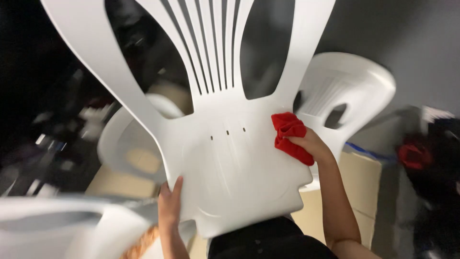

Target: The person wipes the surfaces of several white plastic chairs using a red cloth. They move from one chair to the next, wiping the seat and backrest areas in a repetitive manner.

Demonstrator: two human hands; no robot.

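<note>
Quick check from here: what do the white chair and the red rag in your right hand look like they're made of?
White chair: looks like moulded plastic, smooth with a soft sheen, thin one-piece slats and small drain holes. Red rag: soft cloth, matte, bunched in folds under the right hand; the weave is too blurred to name.

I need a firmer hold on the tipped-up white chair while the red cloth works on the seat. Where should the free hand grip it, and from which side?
Probably the seat's front edge on the left, where the left hand already clasps the white chair. That rim is thin enough for fingers to wrap, so come from below. The right hand presses the red cloth on the seat's right side.
</note>
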